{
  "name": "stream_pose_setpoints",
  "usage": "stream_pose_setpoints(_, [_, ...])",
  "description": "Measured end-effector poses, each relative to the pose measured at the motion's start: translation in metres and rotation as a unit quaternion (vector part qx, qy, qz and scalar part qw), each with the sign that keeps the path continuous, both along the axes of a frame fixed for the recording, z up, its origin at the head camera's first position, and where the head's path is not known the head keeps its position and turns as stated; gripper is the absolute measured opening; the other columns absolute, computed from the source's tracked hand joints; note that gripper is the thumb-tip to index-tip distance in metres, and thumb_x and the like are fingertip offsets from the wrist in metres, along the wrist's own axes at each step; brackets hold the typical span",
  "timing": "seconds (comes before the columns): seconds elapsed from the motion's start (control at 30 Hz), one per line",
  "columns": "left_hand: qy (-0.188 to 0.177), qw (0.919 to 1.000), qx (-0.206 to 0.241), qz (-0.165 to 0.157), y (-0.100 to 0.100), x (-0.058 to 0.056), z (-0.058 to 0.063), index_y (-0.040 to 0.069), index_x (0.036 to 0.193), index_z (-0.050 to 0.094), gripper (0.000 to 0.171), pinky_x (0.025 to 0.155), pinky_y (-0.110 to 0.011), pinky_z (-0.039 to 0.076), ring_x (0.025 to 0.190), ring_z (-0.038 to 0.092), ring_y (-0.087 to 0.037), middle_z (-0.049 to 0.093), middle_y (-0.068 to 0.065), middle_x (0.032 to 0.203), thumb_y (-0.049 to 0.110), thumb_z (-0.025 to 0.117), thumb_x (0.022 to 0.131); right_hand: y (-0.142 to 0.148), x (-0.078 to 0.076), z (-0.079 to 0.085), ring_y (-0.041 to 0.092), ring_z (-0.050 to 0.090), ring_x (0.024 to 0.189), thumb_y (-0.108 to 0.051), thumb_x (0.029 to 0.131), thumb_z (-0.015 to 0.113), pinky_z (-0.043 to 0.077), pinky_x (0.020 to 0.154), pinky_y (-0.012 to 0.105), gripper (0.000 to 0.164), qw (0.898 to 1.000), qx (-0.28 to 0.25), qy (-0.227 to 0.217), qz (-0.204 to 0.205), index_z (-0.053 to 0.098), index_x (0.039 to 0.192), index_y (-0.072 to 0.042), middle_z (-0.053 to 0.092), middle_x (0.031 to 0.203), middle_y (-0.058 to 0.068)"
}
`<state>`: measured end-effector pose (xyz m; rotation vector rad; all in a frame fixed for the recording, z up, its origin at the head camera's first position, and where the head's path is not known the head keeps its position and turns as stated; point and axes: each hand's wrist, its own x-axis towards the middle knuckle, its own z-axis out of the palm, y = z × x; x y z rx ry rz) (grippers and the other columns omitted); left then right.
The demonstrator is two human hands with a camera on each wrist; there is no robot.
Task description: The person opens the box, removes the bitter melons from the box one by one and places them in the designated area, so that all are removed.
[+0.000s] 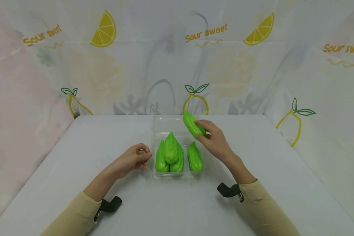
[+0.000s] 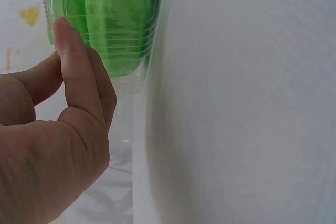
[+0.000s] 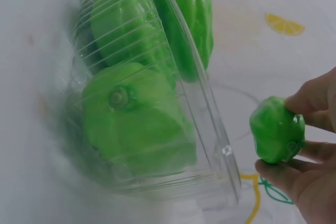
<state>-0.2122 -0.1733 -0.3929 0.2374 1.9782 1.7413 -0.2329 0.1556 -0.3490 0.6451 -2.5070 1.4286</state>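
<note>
Nearest, along the bottom of the head view, two beige sleeves reached in from the lower left and lower right, each with a black wrist device beside its cuff. They lay over a white surface that spread across the lower half of the frame.

Left of centre, the left hand pinched the left rim of a clear plastic container, its fingers drawn close together on the edge; the left wrist view showed a fingertip against the ribbed wall. The container sat at the middle of the frame and held four green peppers. Toward its left side, two lay side by side, lower left pepper and lower right pepper, with an upper pepper resting on both. A lone pepper lay apart from them on the right, its pointed end toward the top of the frame.

Farther up, right of centre, the right hand held a fifth pepper between thumb and fingers, tilted and raised above the container. Its tip pointed to the upper left. The container's clear rear section extended behind the peppers.

Farthest off, a pale backdrop filled the upper half with lemon prints and "Sour sweet" lettering.
</note>
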Motion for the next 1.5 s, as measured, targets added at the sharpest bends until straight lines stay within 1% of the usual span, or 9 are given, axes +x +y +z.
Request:
stream_pose_setpoints(0.17, [0.002, 1.0, -0.002, -0.001, 0.0, 0.0, 0.0, 0.004, 0.11, 0.043, 0.021, 0.063, -0.018, 0.056, 0.066, 0.056, -0.008, 0.054, 0.0, 0.075, 0.018, 0.056, 0.102, 0.003, -0.003, -0.002, 0.033, 0.056, 0.125, -0.005, 0.095, 0.063, 0.054, 0.098, 0.049, 0.044, 1.0, -0.014, 0.007, -0.018, 0.056, 0.138, -0.009, 0.053, 0.142, 0.013])
stream_pose_setpoints(0.33, [0.004, 1.0, -0.002, -0.001, 0.0, 0.0, 0.0, 0.004, 0.11, 0.043, 0.02, 0.062, -0.018, 0.056, 0.066, 0.056, -0.008, 0.054, 0.0, 0.075, 0.018, 0.056, 0.103, 0.008, -0.008, -0.008, 0.035, 0.06, 0.12, -0.01, 0.095, 0.066, 0.055, 0.096, 0.049, 0.044, 0.999, -0.012, 0.015, -0.048, 0.056, 0.138, -0.01, 0.054, 0.139, 0.013])
stream_pose_setpoints(0.6, [0.003, 1.0, -0.004, 0.0, 0.001, 0.001, 0.001, 0.004, 0.109, 0.042, 0.02, 0.062, -0.018, 0.056, 0.065, 0.056, -0.008, 0.054, 0.0, 0.075, 0.017, 0.056, 0.102, 0.016, -0.017, -0.016, 0.04, 0.063, 0.117, -0.012, 0.095, 0.067, 0.054, 0.097, 0.051, 0.044, 0.996, -0.031, 0.016, -0.082, 0.056, 0.138, -0.007, 0.054, 0.141, 0.016])
stream_pose_setpoints(0.67, [0.003, 1.0, -0.004, -0.001, 0.0, 0.002, 0.002, 0.003, 0.109, 0.042, 0.02, 0.062, -0.018, 0.056, 0.065, 0.056, -0.008, 0.054, 0.0, 0.075, 0.017, 0.056, 0.102, 0.018, -0.018, -0.017, 0.041, 0.063, 0.117, -0.012, 0.095, 0.067, 0.054, 0.097, 0.052, 0.044, 0.995, -0.038, 0.01, -0.088, 0.056, 0.138, -0.006, 0.054, 0.141, 0.016])
stream_pose_setpoints(0.8, [0.005, 1.0, -0.002, -0.003, 0.0, 0.003, 0.002, 0.002, 0.11, 0.042, 0.021, 0.062, -0.018, 0.056, 0.066, 0.056, -0.007, 0.054, 0.0, 0.075, 0.017, 0.056, 0.102, 0.022, -0.021, -0.02, 0.04, 0.063, 0.118, -0.015, 0.096, 0.066, 0.055, 0.098, 0.049, 0.044, 0.993, -0.041, -0.01, -0.108, 0.056, 0.138, -0.006, 0.055, 0.141, 0.015])
stream_pose_setpoints(1.0, [0.001, 1.0, -0.002, 0.002, 0.001, 0.002, 0.002, 0.004, 0.11, 0.042, 0.02, 0.062, -0.018, 0.056, 0.065, 0.056, -0.008, 0.054, 0.0, 0.074, 0.017, 0.056, 0.102, 0.028, -0.026, -0.026, 0.038, 0.062, 0.119, -0.02, 0.096, 0.065, 0.055, 0.096, 0.047, 0.046, 0.987, -0.051, -0.044, -0.146, 0.055, 0.14, -0.009, 0.055, 0.143, 0.013])
stream_pose_setpoints(1.23, [0.001, 1.0, -0.007, 0.003, 0.001, 0.001, 0.003, 0.004, 0.11, 0.042, 0.02, 0.062, -0.018, 0.056, 0.065, 0.056, -0.008, 0.054, 0.0, 0.074, 0.017, 0.056, 0.102, 0.034, -0.029, -0.032, 0.038, 0.061, 0.122, -0.022, 0.096, 0.064, 0.054, 0.097, 0.047, 0.048, 0.982, -0.064, -0.069, -0.166, 0.054, 0.141, -0.01, 0.053, 0.145, 0.013])
stream_pose_setpoints(1.5, [0.002, 1.0, -0.007, 0.002, 0.0, 0.001, 0.002, 0.004, 0.109, 0.042, 0.021, 0.062, -0.018, 0.056, 0.065, 0.056, -0.007, 0.054, 0.0, 0.074, 0.017, 0.056, 0.102, 0.041, -0.034, -0.043, 0.038, 0.058, 0.125, -0.027, 0.099, 0.062, 0.054, 0.097, 0.048, 0.049, 0.977, -0.04, -0.101, -0.181, 0.051, 0.144, -0.012, 0.049, 0.149, 0.014])
